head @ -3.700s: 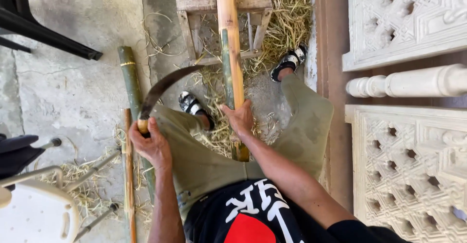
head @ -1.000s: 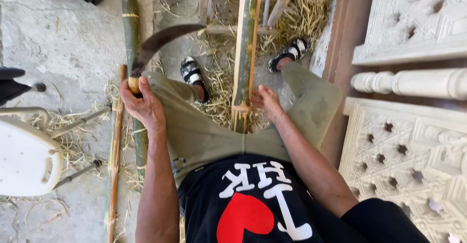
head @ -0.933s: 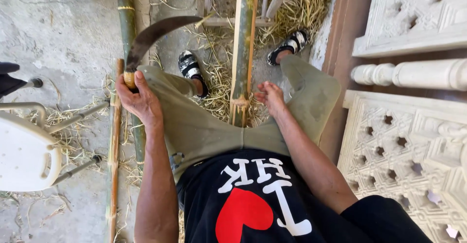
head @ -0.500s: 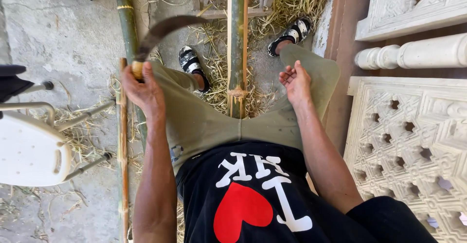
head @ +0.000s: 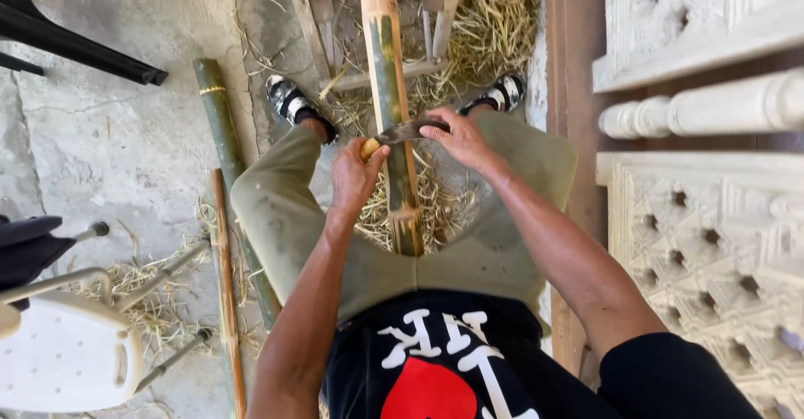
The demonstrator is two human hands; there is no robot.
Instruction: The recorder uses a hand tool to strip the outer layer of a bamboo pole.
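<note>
1. Far left: white stool (head: 63, 356) w/ metal legs, black chair leg (head: 79, 42) up top. Neither in play.
2. Next over, on the concrete: green bamboo (head: 219, 121) and a thin tan pole (head: 224, 276) lying side by side, apart from your hands. Both look whole, uncut.
3. Your left hand (head: 353, 178): fingers closed tight round the yellowish handle of the knife (head: 406, 130), just left of the pole.
4. Centre: the bamboo pole (head: 389, 92) runs from betw. your knees up onto a wooden frame (head: 335, 17). Curved blade lies across it, touching, roughly mid-length.
5. Your right hand (head: 459, 138): fingers pinched narrow on the blade's far end, right of the pole, so it's a two-handed grip.
6. Progress, my read: top of the pole is bare tan, green skin left below that and near the blade; near end is frayed. Shavings (head: 486, 25) piled round your feet. So part stripped, a good stretch left.
7. Far right: carved white panels (head: 712, 243), untouched.
</note>
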